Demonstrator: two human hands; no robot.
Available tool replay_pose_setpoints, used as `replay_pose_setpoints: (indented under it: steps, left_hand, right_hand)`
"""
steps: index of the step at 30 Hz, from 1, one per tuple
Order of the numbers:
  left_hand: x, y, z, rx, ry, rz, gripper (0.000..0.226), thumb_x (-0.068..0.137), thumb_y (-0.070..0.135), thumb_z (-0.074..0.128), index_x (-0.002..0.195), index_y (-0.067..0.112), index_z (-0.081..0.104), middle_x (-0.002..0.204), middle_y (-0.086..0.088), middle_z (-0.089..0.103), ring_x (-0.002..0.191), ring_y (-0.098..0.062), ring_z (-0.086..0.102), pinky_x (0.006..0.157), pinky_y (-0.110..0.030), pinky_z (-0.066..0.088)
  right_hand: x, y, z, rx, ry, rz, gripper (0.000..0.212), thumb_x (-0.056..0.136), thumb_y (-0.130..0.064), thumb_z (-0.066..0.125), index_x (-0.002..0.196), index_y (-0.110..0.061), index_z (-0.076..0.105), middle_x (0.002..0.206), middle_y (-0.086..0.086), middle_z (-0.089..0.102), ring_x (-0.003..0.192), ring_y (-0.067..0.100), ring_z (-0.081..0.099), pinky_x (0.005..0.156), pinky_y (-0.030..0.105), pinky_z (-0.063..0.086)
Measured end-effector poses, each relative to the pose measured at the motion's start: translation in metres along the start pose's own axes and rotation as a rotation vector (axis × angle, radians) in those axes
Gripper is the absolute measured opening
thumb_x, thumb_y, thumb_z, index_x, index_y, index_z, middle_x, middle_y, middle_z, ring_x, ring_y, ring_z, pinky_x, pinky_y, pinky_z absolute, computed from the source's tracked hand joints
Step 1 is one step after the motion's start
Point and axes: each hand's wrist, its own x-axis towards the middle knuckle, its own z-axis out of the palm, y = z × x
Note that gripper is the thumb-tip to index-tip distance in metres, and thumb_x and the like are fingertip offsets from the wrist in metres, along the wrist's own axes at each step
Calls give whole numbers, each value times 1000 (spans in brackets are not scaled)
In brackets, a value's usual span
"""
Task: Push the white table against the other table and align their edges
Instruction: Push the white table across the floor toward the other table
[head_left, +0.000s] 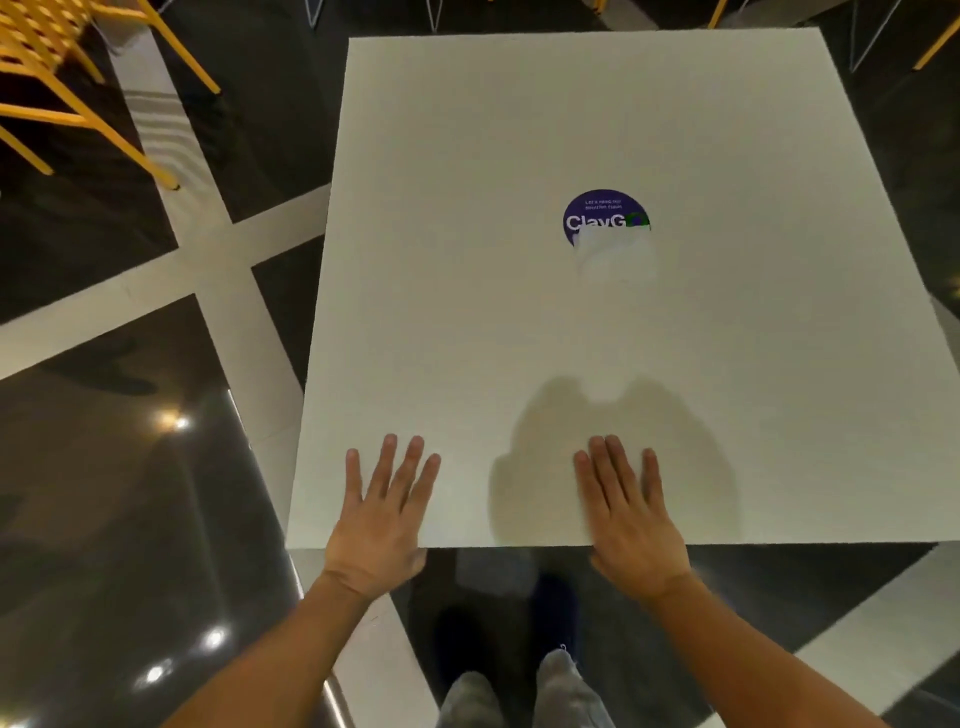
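Both hands, left hand (382, 519) and right hand (631, 514), lie flat with fingers (387, 465) spread on the near edge of the white surface (519, 312), which bears a purple sticker (605, 215) over dark floor (104, 467).

Left hand (382, 519) and right hand (631, 519) lie flat, palms down, fingers extended forward, forearms bare.

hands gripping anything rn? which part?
Nothing gripped. Left hand and right hand lie flat, fingers spread, on the white table at its near edge; thumbs hidden below the edge.
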Motion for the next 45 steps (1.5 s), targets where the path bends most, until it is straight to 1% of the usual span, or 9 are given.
replay_pose_setpoints:
  steps: [6,13,19,21,23,28,34,39,45]
  left_hand:
    - [26,-94,-7,100,-34,76,134,53,54,83,155,11,9,163,-19,14,149,-43,8,113,-72,16]
    - [47,-165,-15,158,-64,127,128,60,59,79,156,10,9,164,-18,11,150,-42,5,114,-71,16]
    - [46,-165,-19,158,-74,132,132,57,57,83,155,10,8,163,-19,13,149,-43,9,112,-72,19]
    - [47,-164,-22,161,-79,127,136,53,53,87,155,9,9,163,-20,14,149,-44,9,111,-73,20]
    - [47,-162,-21,158,-80,118,140,47,48,91,154,8,10,162,-21,15,149,-45,11,110,-74,20]
    - [48,-148,-20,121,-65,100,145,40,41,96,154,6,13,162,-22,16,148,-47,11,110,-75,19]
    - [44,-104,-17,44,-28,102,142,42,41,95,154,6,14,161,-23,17,148,-47,13,111,-73,19]
    - [42,-64,-12,6,-24,81,141,45,43,94,154,4,13,162,-24,14,149,-47,9,113,-72,13]
    - [45,-19,-7,9,-1,73,141,47,42,92,154,2,11,163,-24,10,149,-46,5,114,-72,10]
  right_hand:
    - [46,-61,-3,95,125,85,94,70,-9,54,150,5,6,158,30,13,147,48,9,111,73,11]
    - [85,-110,-14,142,189,120,111,68,-25,74,152,2,7,159,29,16,148,45,5,114,69,4]
    - [-12,-1,-2,40,78,198,121,58,-23,89,153,-1,17,159,28,18,148,42,12,114,67,13]
    - [-40,42,-1,-34,25,207,104,80,-47,69,154,-1,12,160,29,13,149,42,8,115,65,10]
    - [-48,63,2,-77,-64,186,85,92,-57,18,154,0,6,161,29,7,149,43,5,115,65,11]
    - [-46,86,22,-149,-105,126,87,88,-55,7,153,3,9,161,29,7,148,46,3,115,66,5]
    - [-49,130,16,-82,40,46,88,89,-46,39,154,1,2,163,24,-3,149,43,0,117,63,0]
    - [-53,175,11,-60,73,-25,84,94,-54,25,154,-2,-3,163,19,-10,148,42,0,117,60,-2]
    - [-51,222,2,-79,-42,10,127,53,-18,86,152,6,9,160,27,5,148,43,4,116,61,1]
